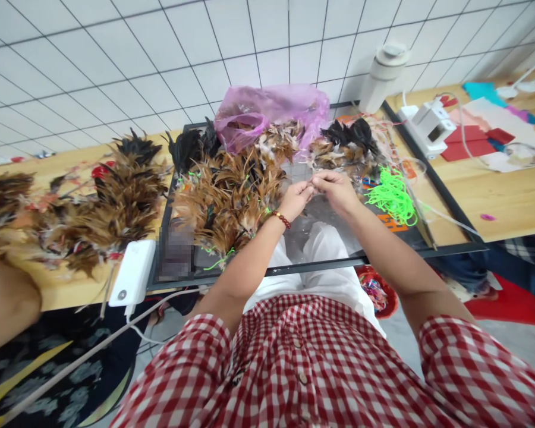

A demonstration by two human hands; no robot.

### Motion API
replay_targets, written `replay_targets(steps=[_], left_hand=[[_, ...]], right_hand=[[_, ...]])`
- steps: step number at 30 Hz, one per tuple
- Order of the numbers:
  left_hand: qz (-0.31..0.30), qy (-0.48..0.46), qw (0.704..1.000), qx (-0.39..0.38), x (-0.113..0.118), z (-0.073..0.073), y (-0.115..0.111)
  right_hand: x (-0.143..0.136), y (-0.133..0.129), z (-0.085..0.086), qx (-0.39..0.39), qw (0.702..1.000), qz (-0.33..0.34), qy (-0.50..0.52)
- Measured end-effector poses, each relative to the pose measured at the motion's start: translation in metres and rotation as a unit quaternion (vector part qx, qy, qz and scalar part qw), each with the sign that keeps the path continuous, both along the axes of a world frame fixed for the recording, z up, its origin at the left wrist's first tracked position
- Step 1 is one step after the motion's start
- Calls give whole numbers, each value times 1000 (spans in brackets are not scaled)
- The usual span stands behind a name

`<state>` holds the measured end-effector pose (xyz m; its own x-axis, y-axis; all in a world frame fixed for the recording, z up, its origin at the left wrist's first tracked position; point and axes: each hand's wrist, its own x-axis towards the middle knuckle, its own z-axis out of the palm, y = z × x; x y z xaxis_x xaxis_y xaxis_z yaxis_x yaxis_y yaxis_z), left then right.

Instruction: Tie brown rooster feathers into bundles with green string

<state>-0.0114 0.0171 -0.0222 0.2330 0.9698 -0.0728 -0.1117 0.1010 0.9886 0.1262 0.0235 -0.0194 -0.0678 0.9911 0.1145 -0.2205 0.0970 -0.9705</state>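
Note:
My left hand [296, 197] and my right hand [336, 189] meet fingertip to fingertip above a clear panel in a dark frame [312, 266]. Both are closed in a pinch; what lies between the fingers is too small to make out. Left of my hands spreads a big heap of brown feathers [232, 196], with bits of green cord among them. Just beyond the hands lie pale and brown feathers [339, 156] with black feathers [354, 132] behind. A tangle of bright green cord [392, 196] sits to the right of my right hand.
A pink plastic bag [289, 104] lies at the back, near a white bottle [386, 77]. More brown feathers [120, 208] and a white power bank [134, 270] are at left. Chargers [430, 128] and red paper [468, 142] stand right. Another person's arm [9, 291] shows at far left.

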Motion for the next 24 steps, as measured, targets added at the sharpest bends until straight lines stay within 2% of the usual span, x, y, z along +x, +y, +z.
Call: replay_targets(steps=[4, 7, 10, 13, 15, 18, 22, 24], left_hand=[[-22, -36, 999, -32, 4, 11, -8], [-29, -66, 996, -49, 9, 17, -14], [-22, -61, 996, -63, 13, 18, -15], [-6, -60, 994, -90, 14, 15, -13], [10, -75, 991, -107, 13, 13, -11], [19, -95, 988, -117, 11, 13, -7], [15, -94, 989, -115, 12, 15, -6], [10, -91, 989, -113, 12, 16, -6]], right_hand=[[2, 3, -6, -83, 991, 32, 104], [2, 4, -4, -116, 982, 21, 148], [11, 5, 3, -104, 973, -15, 208], [39, 12, 11, -38, 967, -76, 241], [64, 19, 14, 29, 970, -117, 211], [91, 30, 13, 78, 985, -133, 81], [86, 39, 0, 61, 984, -166, 36], [74, 39, -5, 85, 973, -214, -29]])
